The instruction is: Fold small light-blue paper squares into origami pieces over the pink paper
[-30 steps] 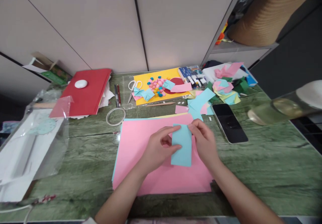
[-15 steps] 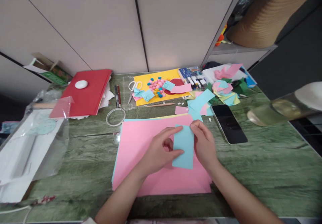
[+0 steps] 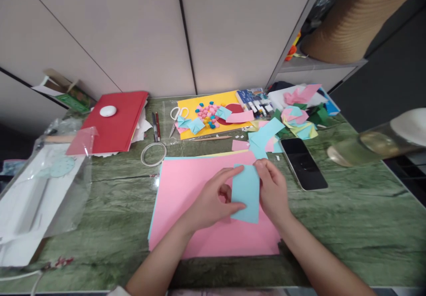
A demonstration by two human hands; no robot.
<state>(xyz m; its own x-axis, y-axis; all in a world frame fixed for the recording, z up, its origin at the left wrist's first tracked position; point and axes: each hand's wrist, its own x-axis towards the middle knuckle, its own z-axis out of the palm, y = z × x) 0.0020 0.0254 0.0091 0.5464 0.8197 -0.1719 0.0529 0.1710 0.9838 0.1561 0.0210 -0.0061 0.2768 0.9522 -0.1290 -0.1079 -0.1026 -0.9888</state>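
Observation:
A light-blue paper rectangle (image 3: pixel 246 194) is held between both hands, just over a stack of pink paper sheets (image 3: pixel 186 185). My left hand (image 3: pixel 214 196) grips its left side, with the index finger at the top edge and the thumb across the lower front; the other fingers curl behind. At the upper right corner, my right hand (image 3: pixel 273 187) pinches the paper between thumb and fingers. Blue sheet edges show under the pink stack's left side. Beyond the stack lie loose blue strips (image 3: pixel 266 136) and a small pink piece (image 3: pixel 240 145).
A phone (image 3: pixel 304 163) lies right of the stack, near a clear bottle (image 3: pixel 369 147). Behind are a yellow sheet (image 3: pixel 186 107) with small coloured balls, scissors (image 3: pixel 179 114) and folded paper. A tape roll (image 3: pixel 153 154), red folder (image 3: pixel 116 129) and plastic bag (image 3: pixel 76 198) are leftward.
Both hands and the light-blue paper have shifted slightly to the right. The grip looks much the same, and the objects on the table have stayed put.

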